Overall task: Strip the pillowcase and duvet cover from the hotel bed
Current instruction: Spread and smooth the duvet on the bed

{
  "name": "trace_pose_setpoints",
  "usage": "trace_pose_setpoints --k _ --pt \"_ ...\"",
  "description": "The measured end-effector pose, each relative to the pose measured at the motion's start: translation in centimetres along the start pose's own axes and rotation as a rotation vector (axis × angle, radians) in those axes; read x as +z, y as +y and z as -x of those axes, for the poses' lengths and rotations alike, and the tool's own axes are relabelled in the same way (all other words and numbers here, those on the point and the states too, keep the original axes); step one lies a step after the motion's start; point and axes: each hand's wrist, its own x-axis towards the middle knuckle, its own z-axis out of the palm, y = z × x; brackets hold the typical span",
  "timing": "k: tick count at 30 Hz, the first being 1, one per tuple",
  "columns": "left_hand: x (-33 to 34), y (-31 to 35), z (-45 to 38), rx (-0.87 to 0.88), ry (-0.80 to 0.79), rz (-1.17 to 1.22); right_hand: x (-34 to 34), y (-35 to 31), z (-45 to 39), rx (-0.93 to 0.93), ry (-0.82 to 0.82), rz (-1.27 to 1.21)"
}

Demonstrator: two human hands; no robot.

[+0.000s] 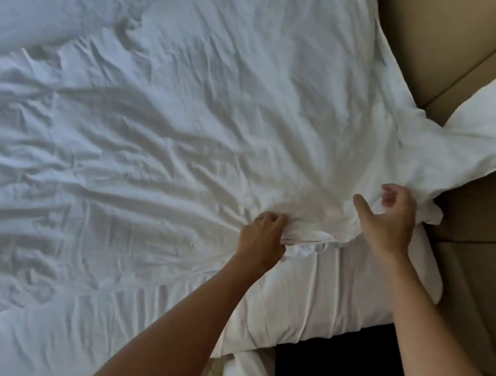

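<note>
Bed (324, 306) | left hand (262, 237) fingers bunch duvet cover (176, 119) | right hand (388, 218) fingers wide, beside

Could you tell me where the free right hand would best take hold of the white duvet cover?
Probably the loose bunched corner of the white duvet cover beside the right hand, approached from the near edge; the left hand already pinches that hem.

Single head-worn wide-angle view, looking forward and steeply down over the bed (147, 136), close above its near edge, padded tan headboard (451, 38) along the right, both forearms entering from below
</note>
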Motion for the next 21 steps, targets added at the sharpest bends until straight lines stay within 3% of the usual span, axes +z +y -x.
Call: trace_pose_setpoints --k 3,5,8,12,16,21 --pt "-0.1 0.4 -0.1 0.049 -0.028 -0.06 0.5 1.2 -1.4 0.362 0.184 -0.063" --pt "-0.2 0.5 -0.3 0.026 -0.067 -0.063 1.0 2.3 -2.0 0.618 0.189 -0.279" --pt "-0.4 0.6 -0.7 -0.01 -0.112 -0.086 1.2 3.4 -2.1 0.802 0.117 -0.63" --pt "-0.2 0.7 -1.3 0.014 -0.184 -0.109 1.5 4.5 -1.7 0.823 0.03 -0.74" --pt "0.6 0.6 -2.0 0.012 -0.23 -0.115 1.9 5.9 -2.1 0.876 -0.129 -0.541" --pt "1.2 1.3 -3.0 -0.026 -0.288 -0.15 2.8 5.7 -4.0 0.762 -0.034 -0.427"
